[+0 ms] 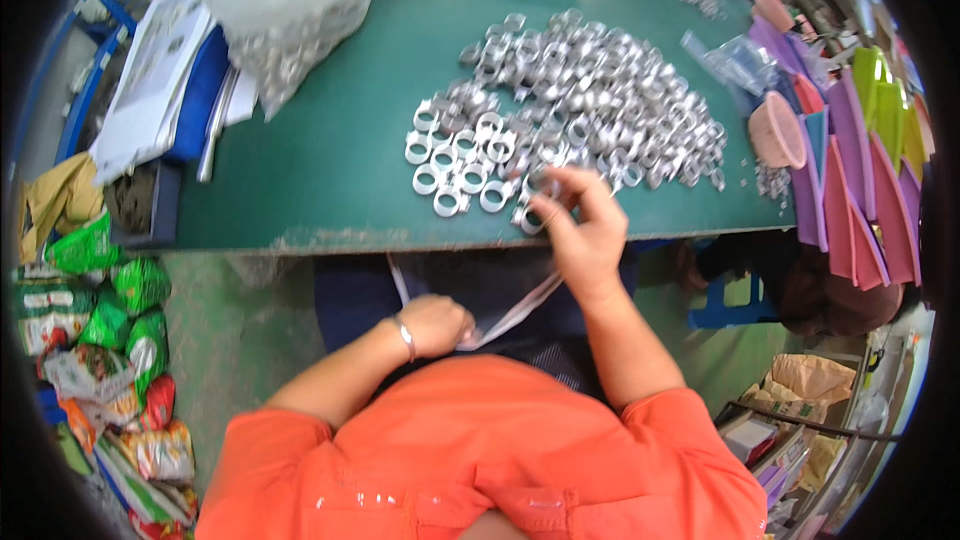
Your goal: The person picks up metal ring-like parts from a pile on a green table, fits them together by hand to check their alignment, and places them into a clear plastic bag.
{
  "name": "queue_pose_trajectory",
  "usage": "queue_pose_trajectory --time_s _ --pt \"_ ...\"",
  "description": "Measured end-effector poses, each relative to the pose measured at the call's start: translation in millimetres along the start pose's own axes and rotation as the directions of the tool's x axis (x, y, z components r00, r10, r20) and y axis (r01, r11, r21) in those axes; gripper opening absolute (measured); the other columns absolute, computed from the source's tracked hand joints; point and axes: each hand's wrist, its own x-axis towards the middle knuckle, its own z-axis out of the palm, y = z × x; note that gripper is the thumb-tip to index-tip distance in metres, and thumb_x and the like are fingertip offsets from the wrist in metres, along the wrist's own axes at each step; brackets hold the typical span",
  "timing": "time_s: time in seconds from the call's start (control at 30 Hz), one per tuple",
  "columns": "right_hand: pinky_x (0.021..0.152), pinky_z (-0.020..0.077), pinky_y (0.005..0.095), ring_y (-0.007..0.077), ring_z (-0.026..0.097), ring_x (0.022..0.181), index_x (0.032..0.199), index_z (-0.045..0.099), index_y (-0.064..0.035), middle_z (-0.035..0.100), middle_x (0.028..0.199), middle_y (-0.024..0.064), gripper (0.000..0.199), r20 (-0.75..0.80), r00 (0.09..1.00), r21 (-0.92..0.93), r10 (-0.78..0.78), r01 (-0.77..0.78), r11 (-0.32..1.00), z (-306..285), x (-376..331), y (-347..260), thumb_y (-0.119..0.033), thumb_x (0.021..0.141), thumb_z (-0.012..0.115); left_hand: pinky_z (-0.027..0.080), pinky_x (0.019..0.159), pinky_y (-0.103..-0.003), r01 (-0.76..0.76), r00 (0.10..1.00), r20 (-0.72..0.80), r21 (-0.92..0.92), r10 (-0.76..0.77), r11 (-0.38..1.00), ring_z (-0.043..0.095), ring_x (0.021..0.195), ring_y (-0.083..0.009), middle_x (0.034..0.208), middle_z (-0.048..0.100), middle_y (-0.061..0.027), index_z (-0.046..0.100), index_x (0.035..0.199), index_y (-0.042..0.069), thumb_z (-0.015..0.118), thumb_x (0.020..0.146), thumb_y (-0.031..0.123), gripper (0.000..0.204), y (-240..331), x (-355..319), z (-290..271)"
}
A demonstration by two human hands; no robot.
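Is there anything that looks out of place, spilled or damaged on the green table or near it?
Nothing is clearly wrong. The metal rings lie in a loose heap, some set in rows near the right hand. The table's front edge looks worn and chipped. The left hand holds a clear bag.

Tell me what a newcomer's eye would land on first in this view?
First the big heap of shiny metal rings spread over the green table, with a few set in neat rows at its near left edge. Next the right hand, its fingers picking at rings by the table's front edge, while the left hand holds a clear plastic bag open below in the lap.
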Motion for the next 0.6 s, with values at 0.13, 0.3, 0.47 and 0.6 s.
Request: queue_pose_trajectory --time_s 0.13,0.3,0.47,0.6 --pt "0.074 0.0448 0.0217 0.0079 0.055 0.080 0.125 0.049 -0.0002 0.060 0.090 0.0021 0.054 0.007 0.985 0.356 0.171 -0.163 0.920 -0.1 -8.7 -5.7 0.006 0.078 0.074 0.051 0.071 -0.044 0.036 0.999 -0.016 -0.043 -0.037 0.998 0.067 0.080 -0.0333 0.085 0.070 -0.0142 0.074 0.095 0.013 0.063 0.087 0.024 0.018 3.4 -0.4 -5.0" --pt "0.078 0.0464 0.0238 0.0098 0.056 0.083 0.131 0.044 -0.0001 0.061 0.091 0.0043 0.063 0.006 0.996 0.390 0.094 -0.089 0.917 0.4 -16.8 -5.5 0.013 0.076 0.072 0.052 0.074 -0.040 -0.200 0.945 -0.309 -0.291 0.106 0.935 0.067 0.083 -0.0332 0.090 0.069 -0.0159 0.071 0.099 0.006 0.066 0.085 0.016 0.018 9.1 -4.2 -8.6" --pt "0.077 0.0457 0.0234 0.0112 0.057 0.081 0.129 0.045 -0.0015 0.061 0.088 0.0045 0.062 0.017 0.995 0.296 -0.095 0.085 0.951 0.1 -35.1 -2.9 0.012 0.075 0.072 0.053 0.063 -0.025 -0.449 0.863 -0.489 -0.858 -0.125 0.251 0.064 0.069 -0.0130 0.085 0.067 -0.0075 0.065 0.095 -0.001 0.068 0.091 0.015 0.017 46.2 -11.0 -41.6" --pt "0.067 0.0488 0.0308 0.0229 0.058 0.075 0.112 0.058 -0.0045 0.065 0.088 0.0058 0.052 0.143 0.885 0.018 -0.443 0.445 0.895 -5.2 -43.6 -9.6 0.017 0.067 0.072 0.053 0.063 -0.024 -0.619 0.781 -0.603 -0.782 -0.161 -0.075 0.062 0.071 -0.0115 0.089 0.064 -0.0080 0.062 0.098 -0.002 0.067 0.090 0.005 0.012 55.5 -11.7 -52.6"
